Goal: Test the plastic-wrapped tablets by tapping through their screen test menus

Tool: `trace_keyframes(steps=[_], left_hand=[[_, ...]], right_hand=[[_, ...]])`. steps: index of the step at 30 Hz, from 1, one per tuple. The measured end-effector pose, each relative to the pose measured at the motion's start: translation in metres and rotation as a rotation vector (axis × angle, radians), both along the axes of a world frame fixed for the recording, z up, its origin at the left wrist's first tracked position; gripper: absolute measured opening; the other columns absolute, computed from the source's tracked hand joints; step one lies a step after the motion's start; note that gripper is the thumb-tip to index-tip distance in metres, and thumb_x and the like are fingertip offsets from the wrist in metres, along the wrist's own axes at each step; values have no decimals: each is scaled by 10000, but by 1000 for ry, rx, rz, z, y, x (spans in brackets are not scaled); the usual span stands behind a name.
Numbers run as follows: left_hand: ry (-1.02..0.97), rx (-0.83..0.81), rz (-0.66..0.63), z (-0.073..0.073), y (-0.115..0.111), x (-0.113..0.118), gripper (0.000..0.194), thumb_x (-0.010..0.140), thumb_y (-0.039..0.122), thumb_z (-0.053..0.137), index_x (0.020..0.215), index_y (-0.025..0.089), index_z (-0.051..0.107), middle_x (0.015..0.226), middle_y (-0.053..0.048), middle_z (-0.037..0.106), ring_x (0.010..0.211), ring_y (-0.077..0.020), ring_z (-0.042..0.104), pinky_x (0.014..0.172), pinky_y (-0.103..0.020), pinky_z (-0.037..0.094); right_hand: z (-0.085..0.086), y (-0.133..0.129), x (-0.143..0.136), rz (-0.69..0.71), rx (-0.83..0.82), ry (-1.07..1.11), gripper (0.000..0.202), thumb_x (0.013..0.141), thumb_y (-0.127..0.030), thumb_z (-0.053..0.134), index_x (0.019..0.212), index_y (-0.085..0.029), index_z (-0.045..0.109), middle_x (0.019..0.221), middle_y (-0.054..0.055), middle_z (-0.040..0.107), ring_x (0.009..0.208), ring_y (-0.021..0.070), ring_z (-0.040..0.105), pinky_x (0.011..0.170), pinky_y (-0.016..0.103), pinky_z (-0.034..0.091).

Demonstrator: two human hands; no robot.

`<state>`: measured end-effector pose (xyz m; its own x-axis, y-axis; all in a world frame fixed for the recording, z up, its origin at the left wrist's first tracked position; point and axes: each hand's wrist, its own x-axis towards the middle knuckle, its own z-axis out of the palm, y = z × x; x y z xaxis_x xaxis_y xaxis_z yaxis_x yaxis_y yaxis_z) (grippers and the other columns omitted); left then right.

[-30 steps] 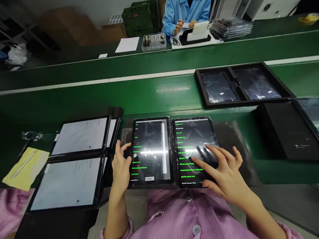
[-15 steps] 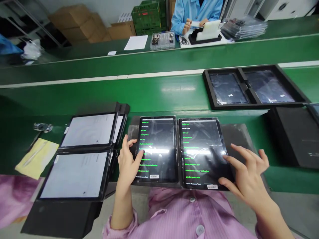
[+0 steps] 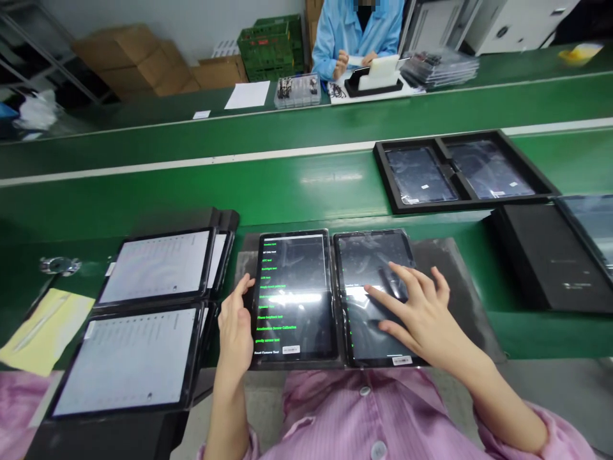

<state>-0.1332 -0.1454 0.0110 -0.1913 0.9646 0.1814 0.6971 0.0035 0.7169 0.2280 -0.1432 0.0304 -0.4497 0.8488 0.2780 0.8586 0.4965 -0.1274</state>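
Observation:
Two tablets lie side by side on a dark mat [image 3: 472,300] in front of me. The left tablet [image 3: 297,294] shows a list of test names, mostly in green, on black. My left hand [image 3: 238,329] rests along its left edge, fingers apart and holding nothing. Over the right tablet [image 3: 368,342] is my right hand [image 3: 419,310], fingers spread, its index fingertip at the screen near a light row. Most of that screen is dark, and the hand covers part of it. White labels sit at the bottom edge of both tablets.
On the left, tablets with white screens [image 3: 129,358] lie on black foam. Beside them is a yellow paper [image 3: 45,326] with a pen. A black foam tray [image 3: 395,182] holds two tablets, behind a black block [image 3: 527,255]. Across the bench sits a person in blue [image 3: 357,32].
My right hand has moved left from the right tablet's edge onto its screen, whose green list has mostly gone dark. The left thumb has drawn back from the left screen. The view has shifted slightly.

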Motion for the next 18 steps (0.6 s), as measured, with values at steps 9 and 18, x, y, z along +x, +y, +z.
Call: trace_keyframes(steps=[9, 18], left_hand=[[95, -64, -136, 8, -5, -6, 908, 944, 858, 81, 1351, 288, 658, 1473, -120, 575, 1375, -336, 487, 1195, -580, 314], [166, -87, -296, 22, -1, -18, 774, 1028, 739, 135, 1521, 269, 504, 1523, -115, 545, 1448, -311, 444, 1218, -522, 364]], right_hand=[[4, -3, 36, -76, 44, 176, 584, 1074, -557, 347, 1584, -271, 339, 1483, 208, 425, 1347, 395, 447, 1167, 721, 190], [12, 8, 71, -124, 87, 139, 625, 1061, -527, 377, 1605, -233, 282, 1460, 207, 462, 1315, 408, 486, 1181, 700, 190]])
